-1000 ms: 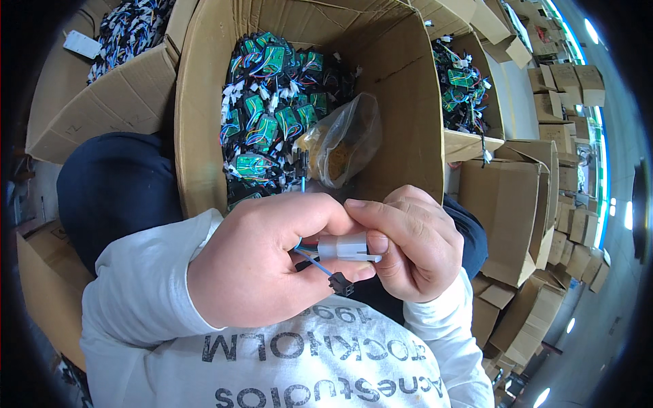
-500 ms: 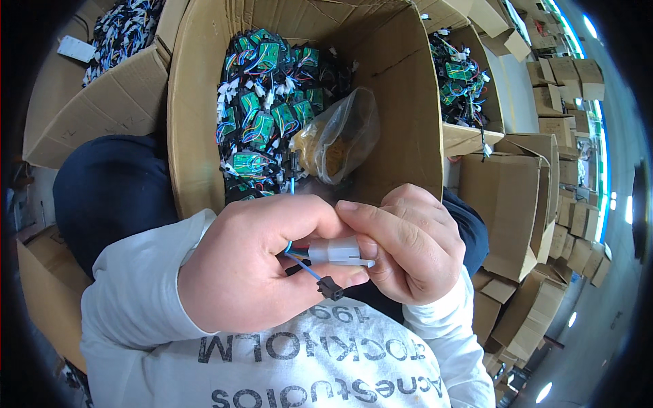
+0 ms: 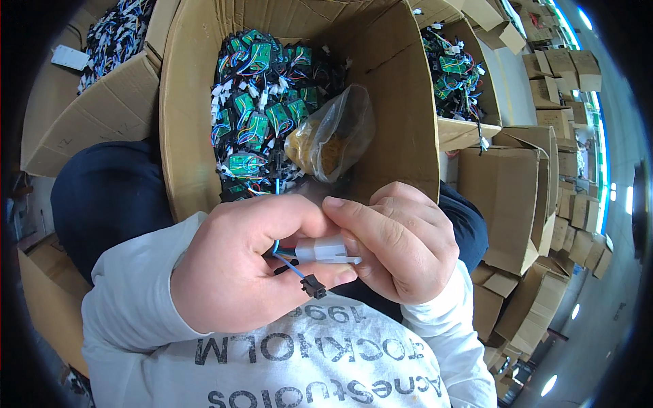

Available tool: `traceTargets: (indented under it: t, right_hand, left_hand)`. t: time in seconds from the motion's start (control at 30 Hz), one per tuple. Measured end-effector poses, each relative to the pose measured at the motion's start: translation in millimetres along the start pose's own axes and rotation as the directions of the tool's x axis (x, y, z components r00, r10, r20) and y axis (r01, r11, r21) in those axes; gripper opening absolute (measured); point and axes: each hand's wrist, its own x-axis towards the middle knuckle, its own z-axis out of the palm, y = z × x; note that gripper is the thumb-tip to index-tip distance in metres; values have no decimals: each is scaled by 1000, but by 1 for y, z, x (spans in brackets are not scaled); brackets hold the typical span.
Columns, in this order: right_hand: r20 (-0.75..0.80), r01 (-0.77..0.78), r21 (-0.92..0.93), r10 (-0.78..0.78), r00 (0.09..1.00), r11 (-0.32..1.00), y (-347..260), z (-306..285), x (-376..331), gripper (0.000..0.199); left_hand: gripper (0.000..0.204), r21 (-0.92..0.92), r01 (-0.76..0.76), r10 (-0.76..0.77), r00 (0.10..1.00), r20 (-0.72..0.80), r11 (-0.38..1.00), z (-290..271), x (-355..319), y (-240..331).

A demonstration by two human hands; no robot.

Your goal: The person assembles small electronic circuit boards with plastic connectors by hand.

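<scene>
The place looks like a workshop or factory floor where small electronics are handled among cartons. At 12 o'clock a large open cardboard box (image 3: 401, 115) holds a heap of green circuit boards (image 3: 259, 57) with coloured wires. A second box (image 3: 88, 129), at 10 o'clock, is filled with bundled wires (image 3: 122, 34) and white plugs; a third (image 3: 469, 138), between 1 and 2, holds more boards. From 2 to 4 o'clock, brown cartons (image 3: 561, 126) lie piled in numbers. Bright elongated lights (image 3: 575, 311) dot the rim from 2 to 5 o'clock, suggesting a large hall.
</scene>
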Motion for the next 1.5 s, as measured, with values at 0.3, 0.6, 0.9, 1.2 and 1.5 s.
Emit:
traceTargets:
  t: [0.3, 0.6, 0.9, 1.2, 1.5]
  right_hand:
    - [-22, -22, 49, 23, 999, 999, 1, 2, -2, 44]
    - [28, -229, 313, 232, 972, 922, -6, 1, -1, 27]
    - [49, -294, 376, 298, 953, 879, -7, 0, 0, 23]
    - [40, -256, 298, 256, 966, 920, -9, 1, 0, 26]
    - [10, -166, 194, 167, 986, 967, -5, 3, -3, 36]
  left_hand:
    - [22, -69, 1, -2, 1000, -16, 998, 3, 0, -4]
    - [27, -76, 28, -31, 999, -34, 997, 5, -2, 2]
    - [26, -117, 18, -24, 998, -52, 993, 6, -2, 0]
    - [25, -55, -2, 1, 1000, -21, 998, 3, -3, -3]
    - [24, -38, 14, -12, 999, 43, 999, 1, -1, -2]
